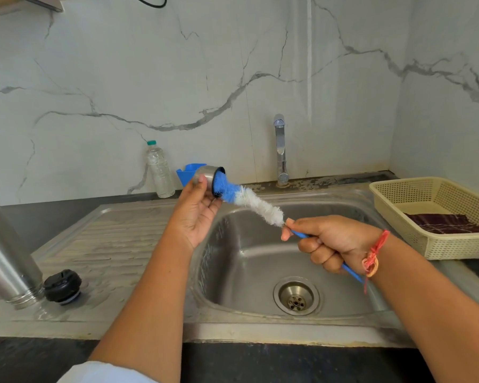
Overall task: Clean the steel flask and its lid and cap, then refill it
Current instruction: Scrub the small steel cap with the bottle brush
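The left hand (198, 214) held the steel cap (205, 175) up over the back-left rim of the sink basin (260, 258), thumb and fingers curled round its side, mouth turned rightward. The right hand (332, 241) was fisted around the blue handle of the bottle brush (249, 201), whose blue bristle tip sat inside the cap.

The risk here, I'd judge: the cap was held only by fingertips on smooth, probably wet steel. A hard twist of the brush could spin it loose and send it clattering into the basin. Those springy bristles could also flick water at the wall.

The steel flask (9, 258) stood mouth-down at the left edge of the ribbed drainboard (116, 244), its black lid (62, 286) just beside it, and a stray elbow could topple that flask.

Along the back edge were a clear plastic bottle (159, 172), a blue plastic holder (188, 172) and the tap (280, 150), not running. At the right edge a cream basket (398, 205) held a dark cloth (448, 223). Grey-veined marble walls met in the right corner.
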A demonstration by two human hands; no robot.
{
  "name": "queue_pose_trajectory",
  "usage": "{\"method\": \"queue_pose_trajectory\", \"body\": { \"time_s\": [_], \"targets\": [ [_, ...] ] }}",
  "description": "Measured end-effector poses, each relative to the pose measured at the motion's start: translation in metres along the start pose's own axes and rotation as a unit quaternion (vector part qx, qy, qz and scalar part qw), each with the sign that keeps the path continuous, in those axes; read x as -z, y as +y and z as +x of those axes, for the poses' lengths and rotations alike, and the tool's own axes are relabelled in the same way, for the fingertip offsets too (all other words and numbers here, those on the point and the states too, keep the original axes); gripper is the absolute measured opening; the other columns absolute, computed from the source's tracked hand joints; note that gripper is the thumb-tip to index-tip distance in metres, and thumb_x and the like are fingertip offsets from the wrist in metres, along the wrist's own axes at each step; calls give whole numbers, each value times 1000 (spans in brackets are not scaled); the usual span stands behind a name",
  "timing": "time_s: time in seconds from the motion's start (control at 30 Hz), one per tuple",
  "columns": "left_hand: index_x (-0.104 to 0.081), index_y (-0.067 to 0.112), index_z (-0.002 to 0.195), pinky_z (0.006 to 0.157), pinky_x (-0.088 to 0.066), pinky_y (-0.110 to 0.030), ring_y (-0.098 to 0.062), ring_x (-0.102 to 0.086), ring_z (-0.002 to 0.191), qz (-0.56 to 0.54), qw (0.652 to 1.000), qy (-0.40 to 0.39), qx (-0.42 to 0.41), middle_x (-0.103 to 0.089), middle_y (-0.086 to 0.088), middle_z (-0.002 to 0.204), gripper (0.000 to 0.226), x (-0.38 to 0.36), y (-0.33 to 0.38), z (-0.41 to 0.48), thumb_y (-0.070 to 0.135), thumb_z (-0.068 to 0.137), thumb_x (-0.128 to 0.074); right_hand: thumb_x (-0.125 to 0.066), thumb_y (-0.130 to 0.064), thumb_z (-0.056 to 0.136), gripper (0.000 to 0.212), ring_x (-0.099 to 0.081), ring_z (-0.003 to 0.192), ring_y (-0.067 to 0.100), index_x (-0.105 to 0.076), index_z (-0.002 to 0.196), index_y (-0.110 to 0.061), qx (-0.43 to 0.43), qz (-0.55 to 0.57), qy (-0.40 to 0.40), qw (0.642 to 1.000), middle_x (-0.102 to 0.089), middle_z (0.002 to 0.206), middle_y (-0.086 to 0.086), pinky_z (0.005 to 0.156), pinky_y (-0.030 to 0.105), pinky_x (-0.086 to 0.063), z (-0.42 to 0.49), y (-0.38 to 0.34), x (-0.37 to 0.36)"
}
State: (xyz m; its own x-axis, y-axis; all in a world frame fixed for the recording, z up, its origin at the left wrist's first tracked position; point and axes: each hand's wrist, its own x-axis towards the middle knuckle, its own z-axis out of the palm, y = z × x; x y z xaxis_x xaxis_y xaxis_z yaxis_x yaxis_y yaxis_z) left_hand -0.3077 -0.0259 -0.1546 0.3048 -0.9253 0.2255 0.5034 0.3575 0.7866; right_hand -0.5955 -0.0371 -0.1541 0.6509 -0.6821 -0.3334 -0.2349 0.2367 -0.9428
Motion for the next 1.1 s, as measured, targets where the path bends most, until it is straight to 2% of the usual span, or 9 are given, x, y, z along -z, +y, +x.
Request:
{"method": "queue_pose_trajectory", "body": {
  "time_s": [0.07,0.13,0.2,0.3,0.5,0.63,0.77,0.87,1.1],
  "targets": [
    [-64,10,113,98,-59,-41,-28,-68,122,26,999,10,17,-66,-19,133,28,0,-4,0,27,92,-71,-50,-46,102,34,-21,40,8,-69,94,-20,80,-161,75,981,-31,57,-5,37,17,-18,4,2,0],
    [-64,9,115,97,-59,-41,-28,-69,120,38,998,42,13,-64,-22,137,34,2,-3,2,31,90,-73,-53,-44,101,30,-33,40,7,-73,90,-25,155,-305,140,929,-39,49,-9,43,21,-30,8,3,3],
    [-64,9,117,91,-62,-37,-27,-72,115,23,996,86,2,-66,-23,134,39,6,1,6,35,90,-75,-57,-43,99,25,-47,49,1,-73,84,-32,180,-367,187,893,-53,52,-15,54,16,-37,12,4,8],
    [-60,7,136,85,-63,-38,-29,-73,111,-38,991,130,3,-69,-20,131,54,14,3,8,31,91,-78,-59,-42,98,20,-54,66,-4,-71,83,-38,187,-389,204,879,-61,67,-22,60,11,-36,15,7,15],
    [-58,8,134,99,-57,-54,-32,-73,110,-63,987,146,34,-70,-20,127,50,9,3,6,30,93,-76,-56,-42,100,25,-59,73,7,-72,85,-30,198,-383,231,872,-66,76,-7,62,18,-41,18,9,12],
    [-56,11,136,94,-60,-48,-30,-76,104,-61,986,148,36,-69,-19,127,51,9,0,9,39,96,-70,-56,-43,100,27,-60,77,10,-74,87,-28,205,-352,228,884,-66,79,-10,68,21,-44,18,9,10],
    [-52,5,137,95,-59,-52,-37,-76,101,-122,980,150,55,-66,-26,127,52,9,2,11,41,101,-63,-55,-44,100,30,-50,62,7,-74,85,-26,207,-337,230,889,-52,59,-16,61,23,-40,20,10,10],
    [-54,8,129,98,-56,-55,-42,-73,106,-118,980,151,60,-64,-29,125,42,6,1,10,40,103,-61,-54,-43,101,31,-47,61,9,-75,87,-25,209,-334,235,889,-48,62,-9,61,24,-39,19,9,10],
    [-59,15,130,109,-50,-42,-25,-69,117,56,986,139,71,-70,-13,128,39,0,-5,7,42,102,-58,-52,-43,101,31,-34,39,3,-74,89,-26,199,-300,249,899,-35,39,-15,43,12,-31,23,10,15]
  ]
}}
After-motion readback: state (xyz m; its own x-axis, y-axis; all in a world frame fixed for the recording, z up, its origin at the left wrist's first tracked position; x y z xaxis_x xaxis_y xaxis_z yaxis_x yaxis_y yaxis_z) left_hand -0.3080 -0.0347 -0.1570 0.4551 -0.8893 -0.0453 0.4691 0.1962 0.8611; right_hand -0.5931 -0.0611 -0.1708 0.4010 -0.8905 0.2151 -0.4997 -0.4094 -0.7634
